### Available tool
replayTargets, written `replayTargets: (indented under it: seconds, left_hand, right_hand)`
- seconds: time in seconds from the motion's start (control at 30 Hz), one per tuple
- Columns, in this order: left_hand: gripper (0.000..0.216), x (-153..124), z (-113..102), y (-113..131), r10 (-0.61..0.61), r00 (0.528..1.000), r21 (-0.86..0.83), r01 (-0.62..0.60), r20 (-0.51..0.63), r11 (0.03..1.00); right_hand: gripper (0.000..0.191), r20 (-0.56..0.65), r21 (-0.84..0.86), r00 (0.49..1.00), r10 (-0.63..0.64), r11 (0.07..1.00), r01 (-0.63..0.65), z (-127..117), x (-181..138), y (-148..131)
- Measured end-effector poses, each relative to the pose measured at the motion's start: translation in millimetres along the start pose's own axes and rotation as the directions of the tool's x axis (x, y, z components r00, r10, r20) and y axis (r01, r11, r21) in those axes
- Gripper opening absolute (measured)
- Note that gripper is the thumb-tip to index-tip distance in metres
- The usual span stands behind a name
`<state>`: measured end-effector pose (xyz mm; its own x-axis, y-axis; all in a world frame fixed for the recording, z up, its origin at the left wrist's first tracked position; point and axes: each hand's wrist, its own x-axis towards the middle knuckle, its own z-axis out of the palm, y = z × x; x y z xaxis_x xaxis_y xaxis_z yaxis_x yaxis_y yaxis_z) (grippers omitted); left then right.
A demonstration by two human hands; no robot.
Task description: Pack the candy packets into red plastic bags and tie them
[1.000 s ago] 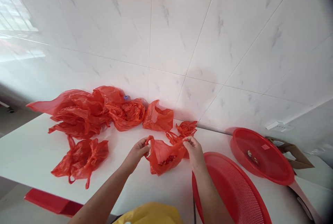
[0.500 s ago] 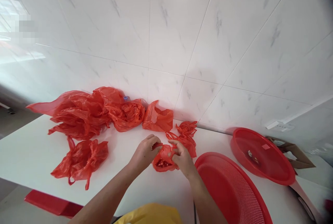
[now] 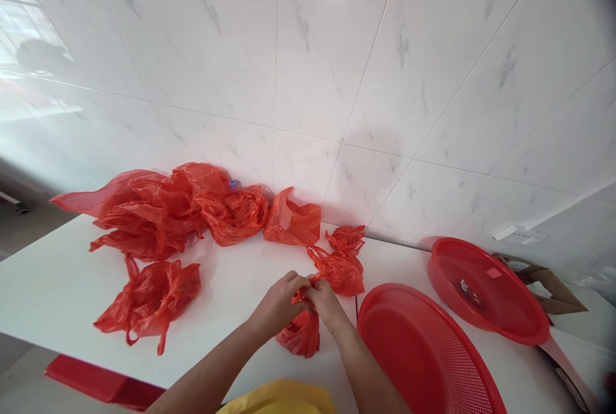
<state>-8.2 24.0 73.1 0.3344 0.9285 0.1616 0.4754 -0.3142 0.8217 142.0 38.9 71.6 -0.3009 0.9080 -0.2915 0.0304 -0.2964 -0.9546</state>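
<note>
Between my hands is a small red plastic bag (image 3: 302, 336), its top gathered together and its filled bottom hanging toward me. My left hand (image 3: 282, 303) pinches the bag's neck from the left. From the right, my right hand (image 3: 323, 300) closes on the same gathered top, so the fingers of both hands meet there. What lies inside the bag is hidden now. Just beyond my right hand lie a bunched red bag (image 3: 341, 271) and a smaller knotted red bag (image 3: 347, 237). A red bag standing upright (image 3: 292, 220) is by the wall.
A loose red bag (image 3: 151, 298) and a heap of red bags (image 3: 154, 208) lie on the white table (image 3: 231, 279) at left. A large red basket (image 3: 409, 343) stands close to my right forearm. Behind it are another red basket (image 3: 500, 285) and a cardboard box (image 3: 558, 289).
The bag's mouth was spread, showing shiny red contents; now it is gathered up. My hands have come together over its neck, and the bag has shifted slightly toward me.
</note>
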Motion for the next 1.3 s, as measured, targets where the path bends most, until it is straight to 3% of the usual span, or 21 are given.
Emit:
replayTargets:
  seconds: [0.17,0.27,0.37,0.47,0.53,0.63,0.77,0.87,1.0,1.03,1.13,1.2,1.3]
  left_hand:
    - [0.020,2,7,-18,-0.101,0.993,0.008,0.102,-0.062,0.995]
    - [0.013,4,5,-27,-0.187,0.978,-0.076,0.180,-0.095,0.981]
    - [0.004,2,5,-33,-0.297,0.955,-0.284,0.286,0.004,0.915]
    - [0.004,2,10,-35,-0.369,0.925,-0.353,0.377,0.094,0.856]
    - [0.004,2,13,-34,-0.392,0.917,-0.334,0.394,0.075,0.857]
    - [0.005,3,15,-34,-0.406,0.913,-0.305,0.400,0.046,0.864]
    - [0.005,0,15,-35,-0.370,0.928,-0.257,0.368,0.043,0.893]
    - [0.004,-3,16,-34,-0.344,0.939,-0.209,0.342,0.027,0.916]
    - [0.001,-7,14,-32,-0.338,0.941,-0.163,0.335,0.014,0.928]
    - [0.001,-9,12,-32,-0.327,0.945,-0.149,0.325,0.010,0.934]
    - [0.005,-18,-1,-36,-0.240,0.969,-0.050,0.243,0.054,0.969]
    - [0.008,-29,-13,-42,-0.212,0.966,0.055,0.206,0.150,0.977]
    - [0.009,-50,-29,-53,-0.330,0.896,0.179,0.288,0.296,0.941]
  right_hand:
    - [0.011,0.088,0.090,0.996,-0.026,0.996,0.018,-7,-6,8]
    - [0.033,0.137,0.098,0.988,-0.077,0.993,0.064,-17,-13,13]
    - [0.055,0.165,0.125,0.983,-0.084,0.990,0.064,-24,-16,16]
    - [0.041,0.195,0.047,0.978,-0.077,0.996,0.069,-26,-14,18]
    - [0.041,0.144,-0.098,0.986,-0.090,0.990,0.104,-25,-10,22]
    - [0.046,-0.031,-0.300,0.993,-0.110,0.949,0.096,-23,-2,32]
    - [0.020,-0.143,-0.447,0.981,-0.133,0.893,0.056,-20,5,44]
    - [0.021,-0.149,-0.347,0.980,-0.131,0.935,0.072,-18,4,45]
    - [0.029,-0.060,0.091,0.998,-0.026,0.995,0.031,-23,5,46]
    - [0.031,-0.074,0.125,0.997,-0.027,0.992,0.036,-25,7,48]
    - [0.029,-0.259,-0.082,0.964,-0.066,0.996,0.047,-38,13,58]
    - [0.022,-0.380,-0.246,0.919,-0.109,0.969,0.013,-48,17,66]
    - [0.017,-0.492,-0.342,0.856,-0.158,0.939,-0.024,-59,19,80]
